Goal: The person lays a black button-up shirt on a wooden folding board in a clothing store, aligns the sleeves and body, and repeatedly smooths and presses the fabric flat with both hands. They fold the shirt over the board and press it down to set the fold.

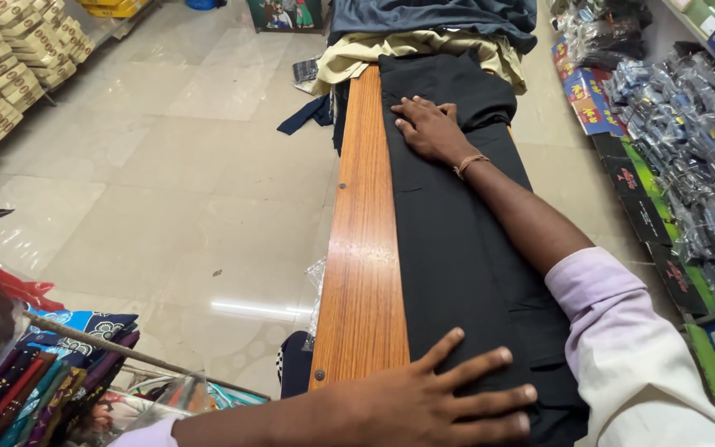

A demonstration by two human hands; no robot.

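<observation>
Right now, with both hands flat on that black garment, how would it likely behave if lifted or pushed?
The black garment would probably flop and drape: it lies flat and follows the wooden counter. Pushed, it would likely bunch, as at the fold by the right hand. It may slide once the left hand lifts.

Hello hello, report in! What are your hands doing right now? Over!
Left hand flat on near end of black cloth. Right hand flat on far end. Cloth stretched along wooden counter. Folded beige cloth beyond. Over.

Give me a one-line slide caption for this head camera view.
Left hand and right hand press flat on black trousers laid along a wooden counter.
</observation>
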